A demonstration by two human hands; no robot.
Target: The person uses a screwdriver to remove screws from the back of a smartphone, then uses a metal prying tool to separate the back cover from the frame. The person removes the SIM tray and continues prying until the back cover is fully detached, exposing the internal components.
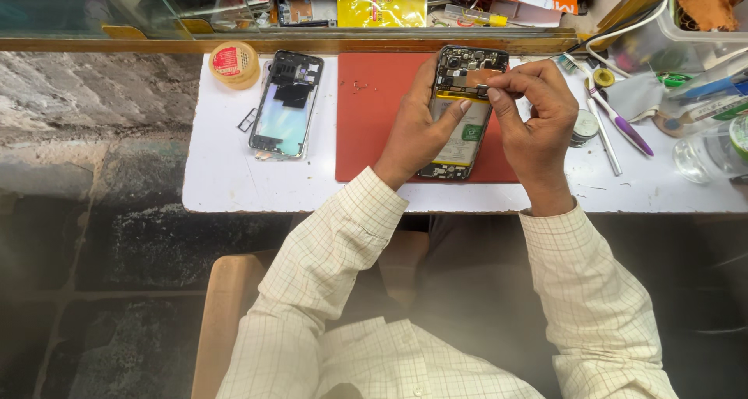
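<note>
Sleeves of checked cloth fill the bottom of our view, running up to both hands over the white bench [234,188]. Our left hand [417,130] is wrapped around the opened phone [463,111], thumb pressed across its yellow-edged battery, holding it tilted just above the red mat [374,126]. Our right hand [534,114] has thumb and forefinger pinched together at the upper part of the phone, by the copper-coloured patch near the camera; whether they grip a small part or only press on it we cannot tell.

To the left, apart from the mat, lies a second phone body [287,103], also opened, with a round tape roll [234,63] touching the bench's far edge beside it. Right of our hands lie a purple-handled tool [623,126], a small round tin [583,126] and a clear bottle [705,151].

We judge the main risk to be in the pinch: pulling too hard or at an angle could tear a thin flex or film. The thumb bearing on the battery could dent it. Any tiny screw or clip let go here could bounce off the mat and be lost.
</note>
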